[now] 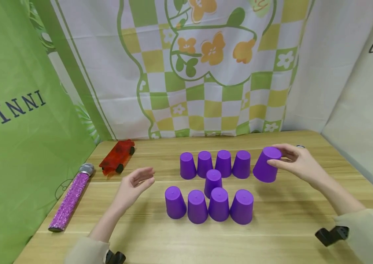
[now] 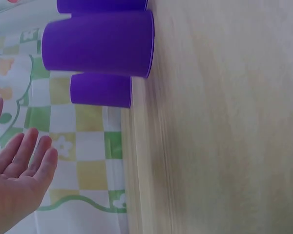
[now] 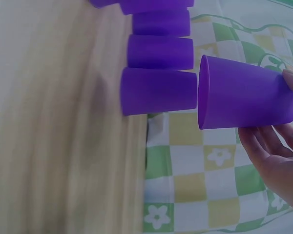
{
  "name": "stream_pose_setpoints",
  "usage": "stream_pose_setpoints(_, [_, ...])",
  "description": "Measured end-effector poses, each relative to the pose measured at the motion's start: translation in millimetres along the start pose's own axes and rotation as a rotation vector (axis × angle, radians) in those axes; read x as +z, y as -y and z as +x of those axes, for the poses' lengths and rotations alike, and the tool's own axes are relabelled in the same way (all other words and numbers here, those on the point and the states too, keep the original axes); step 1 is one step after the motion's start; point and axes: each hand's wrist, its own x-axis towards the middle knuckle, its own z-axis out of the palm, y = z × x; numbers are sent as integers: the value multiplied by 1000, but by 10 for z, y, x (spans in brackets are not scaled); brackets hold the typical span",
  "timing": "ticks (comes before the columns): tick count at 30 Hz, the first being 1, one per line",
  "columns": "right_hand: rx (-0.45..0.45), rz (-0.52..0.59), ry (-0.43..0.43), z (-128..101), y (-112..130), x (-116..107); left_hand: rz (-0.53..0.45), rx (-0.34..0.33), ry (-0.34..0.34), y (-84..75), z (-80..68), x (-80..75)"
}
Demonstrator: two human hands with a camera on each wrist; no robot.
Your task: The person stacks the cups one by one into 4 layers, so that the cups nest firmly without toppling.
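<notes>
Careful now, my right hand [image 1: 294,162] pinches a slightly tilted cup [image 1: 265,169] above the table [image 1: 292,227], beside the back row of 4 [image 1: 223,165], where swinging left too low could clip the end cup [image 1: 241,165], while my left hand [image 1: 135,185] hovers empty.

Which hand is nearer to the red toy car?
Left. The left hand is just right of the red toy car and closer to the person; the right hand is much farther right, holding a purple cup.
</notes>
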Motion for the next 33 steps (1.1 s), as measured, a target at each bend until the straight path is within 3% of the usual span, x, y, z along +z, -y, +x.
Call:
stream_pose_setpoints(4, [11, 4, 15, 160, 73, 22, -3, -16, -33, -14, -92, 86])
stream_pose_setpoints(10, [25, -13, 14, 404, 153, 80, -12, -103, -96, 10, -198, 243])
stream_pose_setpoints(20, [42, -3, 42, 739, 237, 216, -73, -88, -24, 57, -241, 436])
stream_pose_setpoints(28, [39, 42, 75, 872, 242, 339, -28, -89, 17, 86, -228, 516])
stream_pose_setpoints(33, [38, 29, 79, 908, 235, 402, 16, -53, 105, 72, -221, 539])
